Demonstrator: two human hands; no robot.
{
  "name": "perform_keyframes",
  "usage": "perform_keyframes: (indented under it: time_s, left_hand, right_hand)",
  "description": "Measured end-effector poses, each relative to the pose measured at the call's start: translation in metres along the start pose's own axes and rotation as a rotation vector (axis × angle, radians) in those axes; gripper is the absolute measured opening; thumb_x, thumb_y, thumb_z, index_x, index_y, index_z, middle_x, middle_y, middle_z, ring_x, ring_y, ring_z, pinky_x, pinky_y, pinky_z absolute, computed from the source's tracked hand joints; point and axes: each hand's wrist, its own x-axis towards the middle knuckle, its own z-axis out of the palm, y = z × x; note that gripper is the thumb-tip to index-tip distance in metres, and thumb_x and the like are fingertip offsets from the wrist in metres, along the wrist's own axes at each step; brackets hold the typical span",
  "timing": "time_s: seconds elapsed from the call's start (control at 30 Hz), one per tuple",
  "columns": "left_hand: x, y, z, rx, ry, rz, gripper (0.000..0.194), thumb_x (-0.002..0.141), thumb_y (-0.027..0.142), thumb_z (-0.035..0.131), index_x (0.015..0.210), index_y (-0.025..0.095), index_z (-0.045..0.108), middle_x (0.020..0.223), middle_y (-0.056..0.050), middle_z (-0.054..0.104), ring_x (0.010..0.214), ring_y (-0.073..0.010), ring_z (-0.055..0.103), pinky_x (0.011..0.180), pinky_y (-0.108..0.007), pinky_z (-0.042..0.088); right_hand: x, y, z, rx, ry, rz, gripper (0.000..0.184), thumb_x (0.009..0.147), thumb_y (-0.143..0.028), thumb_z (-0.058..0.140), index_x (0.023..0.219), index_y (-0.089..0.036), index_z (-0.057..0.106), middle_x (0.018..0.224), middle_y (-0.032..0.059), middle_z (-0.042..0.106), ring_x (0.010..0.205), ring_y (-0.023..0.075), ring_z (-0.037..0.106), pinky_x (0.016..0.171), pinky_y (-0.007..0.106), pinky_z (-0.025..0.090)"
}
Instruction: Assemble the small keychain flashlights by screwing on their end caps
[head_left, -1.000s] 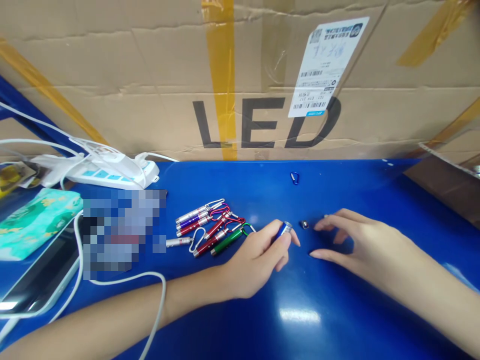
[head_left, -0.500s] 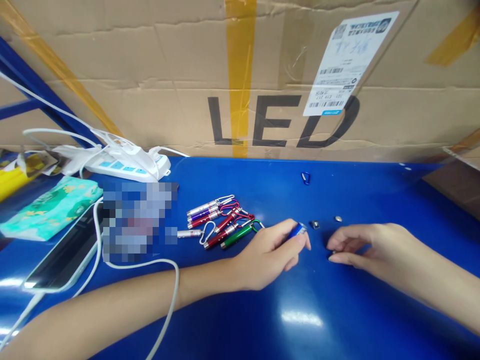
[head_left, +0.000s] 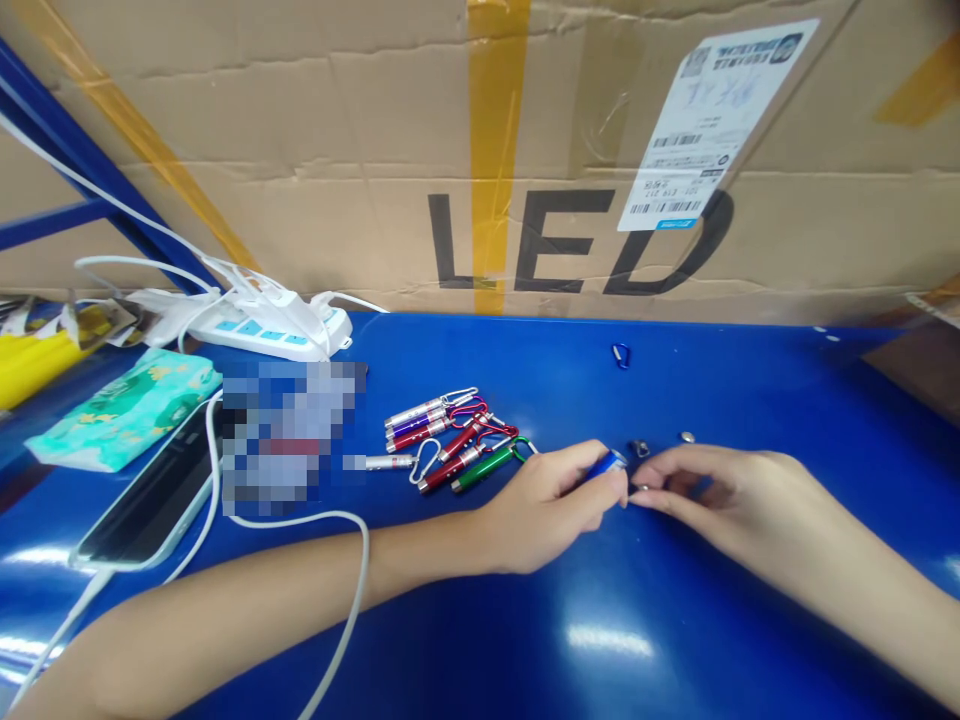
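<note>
My left hand [head_left: 559,500] is closed around a small blue flashlight tube [head_left: 602,464], its silver end pointing right. Close to that end, my right hand [head_left: 705,490] pinches a tiny silvery piece, perhaps a button cell [head_left: 643,489], between thumb and fingertips; most of it is hidden. Just beyond the fingertips lies a small dark metal part [head_left: 639,448]. A round silver button cell [head_left: 687,437] rests behind the right hand. To the left of my hands are several keychain flashlights [head_left: 450,440] in red, green, purple and silver, with carabiner clips.
A blue carabiner [head_left: 620,355] lies farther back on the blue table [head_left: 525,650]. At left are a phone [head_left: 150,510], a tissue pack [head_left: 124,410], a power strip [head_left: 277,330] and a white cable crossing my left forearm. A large cardboard box [head_left: 360,150] stands behind.
My right hand has moved left, bringing the pinched piece close to the blue flashlight tube. My left hand keeps its grip, and the whole view has shifted slightly.
</note>
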Motion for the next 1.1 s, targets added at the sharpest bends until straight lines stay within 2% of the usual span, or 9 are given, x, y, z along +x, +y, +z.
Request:
perform_keyframes:
  time_s: [0.13,0.2,0.27,0.33,0.47,0.7,0.97,1.1]
  left_hand:
    - [-0.001,-0.001,-0.001,0.049,0.005,0.001,0.028,0.093,0.035,0.043,0.074,0.014,0.045,0.056,0.005,0.034,0.048,-0.0086,0.029,0.046,-0.021,0.022]
    - [-0.001,-0.002,-0.002,0.057,0.001,0.001,0.029,0.093,0.036,0.043,0.074,0.014,0.045,0.058,0.004,0.035,0.049,-0.0083,0.029,0.047,-0.021,0.022]
    - [-0.001,-0.003,-0.002,0.058,-0.011,0.006,0.031,0.094,0.039,0.043,0.075,0.014,0.045,0.06,0.004,0.035,0.05,-0.0084,0.029,0.048,-0.021,0.022]
    - [0.0,-0.003,-0.002,0.064,-0.029,0.024,0.033,0.094,0.041,0.043,0.076,0.014,0.046,0.06,0.004,0.035,0.051,-0.0089,0.029,0.048,-0.022,0.022]
    - [0.001,-0.003,-0.002,0.163,-0.069,0.055,0.036,0.094,0.046,0.042,0.078,0.014,0.047,0.058,0.004,0.033,0.051,-0.0097,0.028,0.049,-0.023,0.022]
    - [-0.001,-0.001,-0.003,0.264,-0.083,0.072,0.042,0.096,0.051,0.037,0.08,0.014,0.049,0.057,0.005,0.033,0.05,-0.0099,0.029,0.05,-0.023,0.024]
    - [0.0,-0.003,-0.003,0.235,-0.05,0.095,0.037,0.097,0.046,0.038,0.079,0.015,0.046,0.062,0.003,0.037,0.055,-0.0107,0.032,0.052,-0.023,0.026]
    - [0.0,-0.005,-0.002,0.24,-0.062,0.132,0.032,0.097,0.042,0.039,0.08,0.015,0.045,0.061,0.004,0.035,0.053,-0.0101,0.029,0.052,-0.024,0.025]
  right_hand:
    - [0.001,-0.012,-0.007,-0.011,0.265,0.029,0.014,0.082,-0.037,0.063,0.078,-0.025,0.07,0.071,-0.0007,0.074,0.056,0.016,0.068,0.047,0.024,0.055]
    - [0.0,-0.019,-0.008,0.006,0.333,0.028,0.006,0.081,-0.028,0.065,0.079,-0.025,0.069,0.075,-0.0001,0.074,0.061,0.0159,0.069,0.051,0.024,0.056]
    - [-0.002,-0.026,-0.007,0.046,0.333,-0.002,0.003,0.079,-0.021,0.067,0.079,-0.024,0.069,0.076,0.0,0.074,0.063,0.0154,0.069,0.052,0.024,0.056]
    - [-0.004,-0.03,-0.004,0.083,0.331,-0.036,0.007,0.077,-0.016,0.069,0.079,-0.023,0.068,0.075,-0.0002,0.073,0.064,0.0153,0.069,0.056,0.025,0.057]
    - [-0.005,-0.033,0.0,0.12,0.363,-0.047,0.011,0.076,-0.013,0.069,0.079,-0.024,0.068,0.074,-0.001,0.073,0.063,0.0148,0.068,0.064,0.029,0.058]
    - [-0.004,-0.03,-0.002,0.181,0.289,-0.032,0.008,0.08,-0.018,0.066,0.079,-0.025,0.07,0.076,-0.0003,0.073,0.069,0.0156,0.07,0.06,0.026,0.059]
    - [-0.005,-0.029,-0.002,0.192,0.265,-0.062,0.008,0.08,-0.013,0.065,0.081,-0.02,0.069,0.081,0.0023,0.071,0.069,0.0134,0.068,0.056,0.023,0.056]
    - [-0.004,-0.03,-0.004,0.176,0.19,-0.089,0.009,0.082,-0.015,0.063,0.087,-0.018,0.069,0.091,0.0055,0.07,0.071,0.0132,0.067,0.057,0.023,0.056]
